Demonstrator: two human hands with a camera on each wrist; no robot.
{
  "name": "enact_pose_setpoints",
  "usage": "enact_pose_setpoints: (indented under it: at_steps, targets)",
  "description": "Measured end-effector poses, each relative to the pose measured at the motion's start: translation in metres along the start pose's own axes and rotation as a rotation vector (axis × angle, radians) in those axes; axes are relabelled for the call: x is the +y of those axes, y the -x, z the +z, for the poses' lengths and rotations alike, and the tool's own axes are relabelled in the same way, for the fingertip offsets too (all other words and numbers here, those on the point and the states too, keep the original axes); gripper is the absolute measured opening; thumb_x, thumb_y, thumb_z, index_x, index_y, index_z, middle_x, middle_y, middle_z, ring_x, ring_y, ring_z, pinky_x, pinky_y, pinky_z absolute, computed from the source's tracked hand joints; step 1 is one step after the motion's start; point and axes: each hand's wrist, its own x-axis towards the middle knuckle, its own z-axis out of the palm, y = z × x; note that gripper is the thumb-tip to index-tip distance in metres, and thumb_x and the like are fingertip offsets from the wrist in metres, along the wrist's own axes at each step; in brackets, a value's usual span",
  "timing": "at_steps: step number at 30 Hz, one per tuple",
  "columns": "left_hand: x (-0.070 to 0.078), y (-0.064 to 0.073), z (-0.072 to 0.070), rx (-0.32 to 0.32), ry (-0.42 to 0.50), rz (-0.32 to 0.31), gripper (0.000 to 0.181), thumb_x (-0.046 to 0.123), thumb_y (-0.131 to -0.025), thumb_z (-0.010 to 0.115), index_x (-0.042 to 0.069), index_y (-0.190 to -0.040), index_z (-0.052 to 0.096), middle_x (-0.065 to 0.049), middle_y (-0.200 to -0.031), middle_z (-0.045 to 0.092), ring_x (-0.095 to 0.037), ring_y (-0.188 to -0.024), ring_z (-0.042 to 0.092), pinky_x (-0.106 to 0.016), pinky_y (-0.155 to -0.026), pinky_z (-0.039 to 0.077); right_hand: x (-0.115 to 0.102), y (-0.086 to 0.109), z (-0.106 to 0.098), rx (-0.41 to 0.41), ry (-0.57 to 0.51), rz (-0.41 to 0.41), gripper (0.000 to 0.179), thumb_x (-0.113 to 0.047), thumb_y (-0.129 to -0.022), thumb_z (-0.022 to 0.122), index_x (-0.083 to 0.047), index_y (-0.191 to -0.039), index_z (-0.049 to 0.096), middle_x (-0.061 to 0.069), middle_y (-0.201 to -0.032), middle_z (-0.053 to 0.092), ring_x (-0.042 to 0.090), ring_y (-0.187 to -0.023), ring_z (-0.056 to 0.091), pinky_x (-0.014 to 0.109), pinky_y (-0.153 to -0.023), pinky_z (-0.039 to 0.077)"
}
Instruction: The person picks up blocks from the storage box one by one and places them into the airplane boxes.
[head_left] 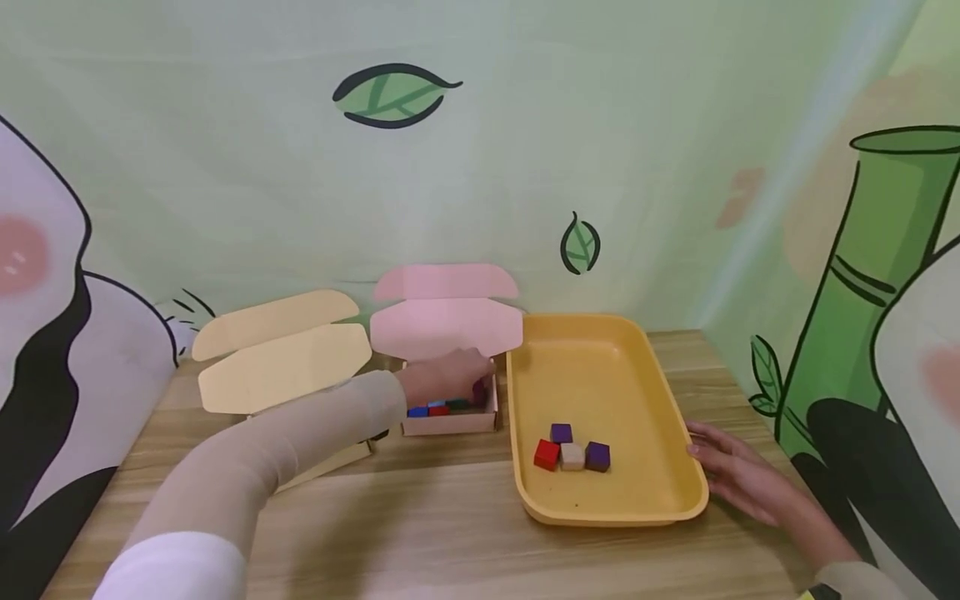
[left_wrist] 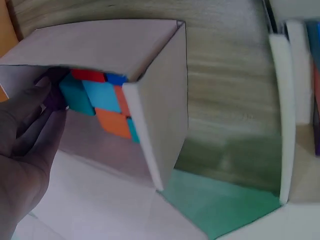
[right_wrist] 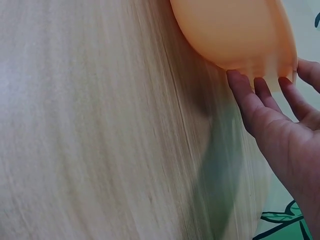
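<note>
My left hand (head_left: 444, 377) reaches into a small pink cardboard box (head_left: 450, 426). In the left wrist view its thumb and fingers pinch a purple block (left_wrist: 54, 95) at one end of the box. Beside that block sit several coloured blocks, among them a teal block (left_wrist: 76, 94), a light blue block (left_wrist: 101, 96) and an orange block (left_wrist: 113, 122). My right hand (head_left: 750, 477) touches the right side of a yellow tray (head_left: 585, 358), its fingers fairly straight against the outer wall in the right wrist view. Inside the tray lie a red block (head_left: 547, 455), a white block (head_left: 572, 457) and two purple blocks (head_left: 597, 457).
Left of the pink box is a cream cardboard box with its lid (head_left: 285, 367) raised, partly hidden by my left sleeve (head_left: 300, 442). The pink box's lid (head_left: 446, 325) stands up behind it. A printed cloth (head_left: 510, 167) hangs behind the wooden table (head_left: 420, 533).
</note>
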Motion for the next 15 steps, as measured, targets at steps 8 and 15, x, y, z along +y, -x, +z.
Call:
enact_pose_setpoints:
  at_steps: [8, 15]
  targets:
    - [-0.003, 0.008, 0.008, 0.041, 0.369, -0.075, 0.015, 0.024, -0.103, 0.062, 0.014, -0.115, 0.061, -0.010, -0.098, 0.068, -0.020, -0.086, 0.061, -0.030, -0.076, 0.053, -0.001, 0.002, 0.001, -0.005, -0.024, 0.010, 0.072, -0.021, -0.110, 0.045, 0.003, -0.159, -0.002, 0.005, -0.145, 0.040, 0.007, -0.120, 0.059, 0.036, -0.099, 0.052]
    - [-0.004, 0.010, 0.010, 0.041, 0.315, 0.012, 0.022, 0.013, -0.100, 0.065, 0.017, -0.121, 0.059, -0.003, -0.095, 0.072, -0.018, -0.084, 0.063, -0.030, -0.080, 0.052, 0.000, 0.002, 0.001, -0.009, -0.031, 0.011, 0.072, -0.020, -0.110, 0.044, 0.003, -0.159, -0.003, 0.004, -0.145, 0.040, 0.007, -0.121, 0.059, 0.036, -0.100, 0.051]
